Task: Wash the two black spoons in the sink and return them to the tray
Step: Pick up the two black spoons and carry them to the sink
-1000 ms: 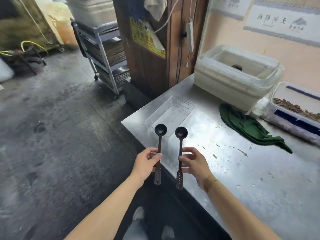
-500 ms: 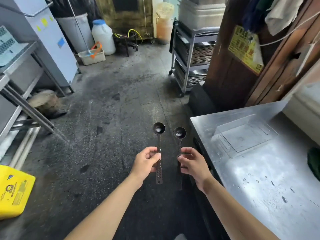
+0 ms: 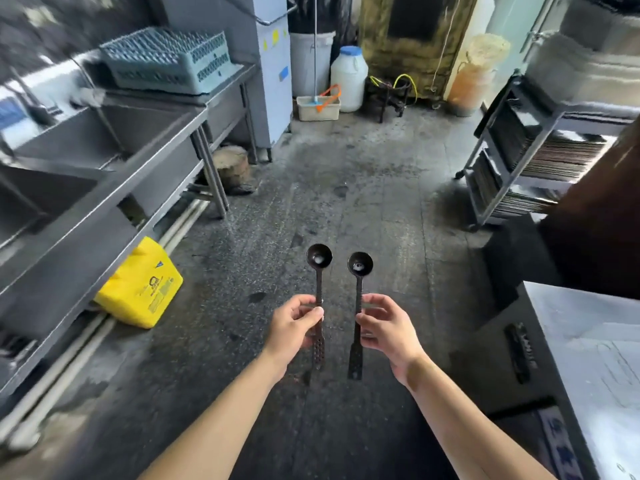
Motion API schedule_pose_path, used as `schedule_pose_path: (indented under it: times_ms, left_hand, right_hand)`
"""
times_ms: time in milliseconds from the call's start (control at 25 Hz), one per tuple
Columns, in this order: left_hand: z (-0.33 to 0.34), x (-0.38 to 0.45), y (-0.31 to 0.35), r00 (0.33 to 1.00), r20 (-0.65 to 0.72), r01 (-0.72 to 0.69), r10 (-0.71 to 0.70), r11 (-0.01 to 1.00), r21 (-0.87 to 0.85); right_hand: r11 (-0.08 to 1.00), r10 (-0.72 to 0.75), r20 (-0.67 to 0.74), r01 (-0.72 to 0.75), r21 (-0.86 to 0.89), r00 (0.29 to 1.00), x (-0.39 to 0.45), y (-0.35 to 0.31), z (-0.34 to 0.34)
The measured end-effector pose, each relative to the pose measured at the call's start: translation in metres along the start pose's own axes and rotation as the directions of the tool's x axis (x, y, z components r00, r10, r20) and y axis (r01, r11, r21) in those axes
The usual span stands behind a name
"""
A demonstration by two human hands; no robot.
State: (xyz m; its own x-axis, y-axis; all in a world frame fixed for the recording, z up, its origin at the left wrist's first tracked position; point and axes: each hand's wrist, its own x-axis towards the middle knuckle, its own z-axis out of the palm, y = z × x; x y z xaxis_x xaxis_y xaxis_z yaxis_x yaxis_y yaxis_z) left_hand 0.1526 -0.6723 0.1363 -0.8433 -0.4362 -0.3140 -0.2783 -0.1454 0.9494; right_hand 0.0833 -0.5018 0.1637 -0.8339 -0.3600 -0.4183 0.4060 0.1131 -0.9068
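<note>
I hold two black spoons upright over the dark floor, bowls up. My left hand (image 3: 294, 323) pinches the handle of the left black spoon (image 3: 319, 268). My right hand (image 3: 388, 327) pinches the handle of the right black spoon (image 3: 359, 271). Both bowls show a small wet glint. The steel sink (image 3: 104, 188) runs along the left side, its basins blurred. A clear tray (image 3: 609, 362) lies faintly visible on the steel table at the right edge.
A yellow bag (image 3: 142, 285) leans under the sink unit. A teal dish rack (image 3: 169, 60) sits on the counter beyond. A wheeled shelf cart (image 3: 526, 157) stands at right. Buckets and a white jug (image 3: 349, 81) line the far wall.
The view has swung left, from the steel table with the tray to the open floor and the sink. Both hands still hold their spoons the same way.
</note>
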Motion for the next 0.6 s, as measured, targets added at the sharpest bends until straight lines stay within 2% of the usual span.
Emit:
schedule_pose_path:
  times_ms: [160,360,480,600]
  left_hand:
    - [-0.091,-0.014,-0.003,0.987,-0.159,-0.028,0.019,0.998,-0.055]
    - [-0.199,-0.042,-0.014,0.935,-0.354,-0.024,-0.026,0.991,-0.134]
    - [-0.251,-0.059,-0.022,0.876,-0.478,-0.039,-0.059,0.981,-0.192]
    - [-0.295,-0.073,-0.030,0.785,-0.613,-0.045,-0.093,0.978,-0.206]
  right_hand:
    - [1.000,0.005,0.160,-0.001,-0.028,0.987,0.006,-0.004,0.093]
    - [0.991,0.039,0.331,0.007,-0.135,0.943,0.010,-0.005,0.196]
    - [0.983,0.078,0.442,0.005,-0.185,0.893,0.017,-0.004,0.256]
    - [0.975,0.111,0.555,0.018,-0.223,0.824,0.024,-0.002,0.317]
